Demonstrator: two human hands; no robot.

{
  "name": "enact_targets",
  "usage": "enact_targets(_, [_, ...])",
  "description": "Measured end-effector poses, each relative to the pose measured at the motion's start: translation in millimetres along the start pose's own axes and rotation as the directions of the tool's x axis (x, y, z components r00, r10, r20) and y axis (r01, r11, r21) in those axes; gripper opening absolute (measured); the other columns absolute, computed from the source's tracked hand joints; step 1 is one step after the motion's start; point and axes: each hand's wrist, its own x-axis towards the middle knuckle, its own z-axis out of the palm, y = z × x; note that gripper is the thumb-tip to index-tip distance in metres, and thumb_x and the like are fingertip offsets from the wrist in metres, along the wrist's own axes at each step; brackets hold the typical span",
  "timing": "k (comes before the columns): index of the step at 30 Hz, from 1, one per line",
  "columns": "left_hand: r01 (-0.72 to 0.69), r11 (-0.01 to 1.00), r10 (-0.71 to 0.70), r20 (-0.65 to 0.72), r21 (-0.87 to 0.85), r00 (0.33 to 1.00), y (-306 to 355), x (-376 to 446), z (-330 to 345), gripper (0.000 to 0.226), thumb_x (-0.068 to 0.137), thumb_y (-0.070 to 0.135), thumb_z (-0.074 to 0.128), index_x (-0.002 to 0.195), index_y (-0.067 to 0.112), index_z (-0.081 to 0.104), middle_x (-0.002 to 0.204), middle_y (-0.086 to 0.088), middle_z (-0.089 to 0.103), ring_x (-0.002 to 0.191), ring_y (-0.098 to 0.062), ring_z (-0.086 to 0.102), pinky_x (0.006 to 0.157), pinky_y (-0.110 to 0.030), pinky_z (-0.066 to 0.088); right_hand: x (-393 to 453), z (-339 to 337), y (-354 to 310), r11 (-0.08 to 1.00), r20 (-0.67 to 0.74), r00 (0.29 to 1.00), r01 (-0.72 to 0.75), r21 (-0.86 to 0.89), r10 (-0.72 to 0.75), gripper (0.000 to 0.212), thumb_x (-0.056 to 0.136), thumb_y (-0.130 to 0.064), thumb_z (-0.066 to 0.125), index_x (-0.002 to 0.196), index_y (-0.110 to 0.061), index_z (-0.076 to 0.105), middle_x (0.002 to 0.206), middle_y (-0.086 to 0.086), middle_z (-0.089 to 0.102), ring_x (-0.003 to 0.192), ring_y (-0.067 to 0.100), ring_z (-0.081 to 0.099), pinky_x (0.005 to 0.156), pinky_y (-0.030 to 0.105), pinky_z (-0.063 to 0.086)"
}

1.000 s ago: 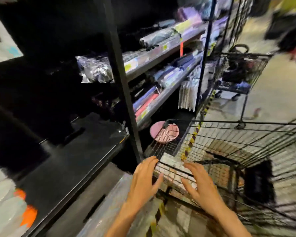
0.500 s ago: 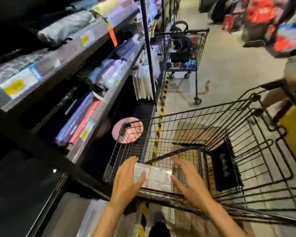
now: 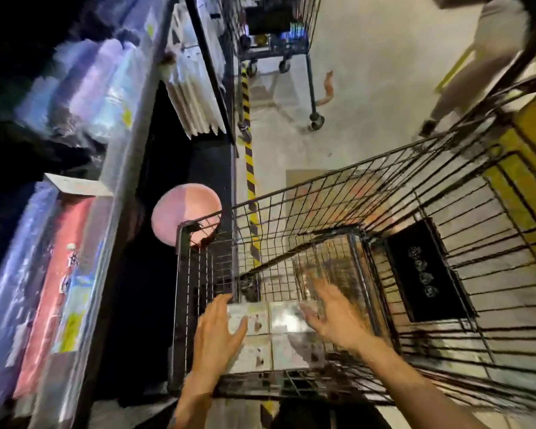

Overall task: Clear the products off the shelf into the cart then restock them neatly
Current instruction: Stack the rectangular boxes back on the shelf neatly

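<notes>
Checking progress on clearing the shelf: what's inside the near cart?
White flat packets lie stacked in the cart, with a black item beside. Both hands cover part of the packets.

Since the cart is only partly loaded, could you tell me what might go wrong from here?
The flat packets lie in a loose stack at the near end of the cart; with both the left hand and the right hand open over them, they could slide apart. A second cart and a passer-by crowd the aisle.

Two carts [image 3: 369, 243] (wire), two hands [image 3: 217, 332]
</notes>
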Motion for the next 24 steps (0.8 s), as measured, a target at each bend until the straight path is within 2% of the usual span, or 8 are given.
enact_targets(5, [0.050,0.998,-0.055,0.130,0.036,0.990,-25,30,24,0.061,0.086,0.041,0.057,0.137,0.011,0.042,0.137,-0.006,0.048,0.124,-0.022,0.047,0.105,-0.039,0.039,33,25,18,0.989,0.090,0.986,-0.137,-0.056,0.141,0.061,0.087,-0.031,0.060,0.142,-0.023,0.034,0.141,-0.002,0.037,0.130,0.015,0.037,0.111,0.037,0.035])
enact_targets(10, [0.143,0.989,-0.139,0.145,-0.022,0.980,-63,47,65,0.066,0.082,0.050,0.046,0.112,-0.008,0.060,0.106,-0.024,0.064,0.097,-0.039,0.064,0.085,-0.047,0.054,58,64,47,0.957,0.187,0.940,-0.269,-0.110,0.286,0.071,0.087,-0.043,0.059,0.145,-0.018,0.027,0.151,0.004,0.028,0.139,0.025,0.026,0.115,0.042,0.028])
enact_targets(11, [0.160,0.985,-0.150,0.150,-0.056,0.977,-69,50,74,0.076,0.082,0.057,0.041,0.110,-0.011,0.060,0.104,-0.027,0.063,0.095,-0.039,0.063,0.084,-0.045,0.054,60,69,49,0.948,0.195,0.928,-0.300,-0.107,0.316,0.076,0.087,-0.042,0.060,0.147,-0.015,0.023,0.154,0.007,0.023,0.142,0.026,0.021,0.117,0.040,0.023])
enact_targets(13, [0.261,0.954,-0.233,0.181,-0.147,0.955,-70,53,80,0.084,0.075,0.062,0.044,0.114,-0.012,0.056,0.110,-0.026,0.059,0.093,-0.026,0.058,0.086,-0.022,0.049,64,81,57,0.939,0.182,0.921,-0.334,-0.088,0.345,0.081,0.086,-0.040,0.064,0.148,-0.013,0.020,0.155,0.008,0.022,0.142,0.025,0.020,0.116,0.035,0.020])
enact_targets(14, [0.315,0.930,-0.275,0.212,-0.187,0.938,-68,55,80,0.080,0.073,0.054,0.051,0.120,-0.011,0.052,0.114,-0.024,0.056,0.090,-0.017,0.053,0.082,-0.008,0.041,65,87,62,0.935,0.168,0.920,-0.345,-0.084,0.354,0.081,0.086,-0.040,0.064,0.148,-0.013,0.021,0.154,0.008,0.024,0.141,0.025,0.022,0.115,0.033,0.020])
enact_targets(15, [0.369,0.903,-0.317,0.239,-0.219,0.918,-64,57,79,0.075,0.071,0.044,0.057,0.125,-0.007,0.048,0.116,-0.020,0.053,0.088,-0.011,0.049,0.074,-0.005,0.038,66,90,65,0.930,0.163,0.916,-0.358,-0.081,0.367,0.080,0.086,-0.041,0.064,0.147,-0.013,0.022,0.153,0.008,0.024,0.141,0.024,0.022,0.114,0.031,0.020])
enact_targets(20, [0.470,0.798,-0.403,0.247,-0.378,0.881,-63,65,93,0.097,0.047,0.048,0.058,0.132,0.004,0.039,0.109,-0.011,0.053,0.090,-0.025,0.058,0.054,-0.016,0.040,69,106,73,0.911,0.168,0.898,-0.413,-0.001,0.407,0.081,0.083,-0.034,0.069,0.146,-0.009,0.023,0.153,0.008,0.020,0.139,0.025,0.024,0.115,0.032,0.020])
enact_targets(24, [0.590,0.699,-0.480,0.345,-0.404,0.806,-62,65,99,0.078,0.078,-0.001,0.064,0.143,0.007,0.020,0.107,-0.015,0.058,0.074,-0.016,0.055,0.054,-0.020,0.042,66,110,77,0.823,0.132,0.847,-0.531,0.202,0.515,0.085,0.073,-0.022,0.079,0.139,-0.013,0.027,0.136,0.007,0.040,0.115,0.022,0.050,0.101,0.041,0.045])
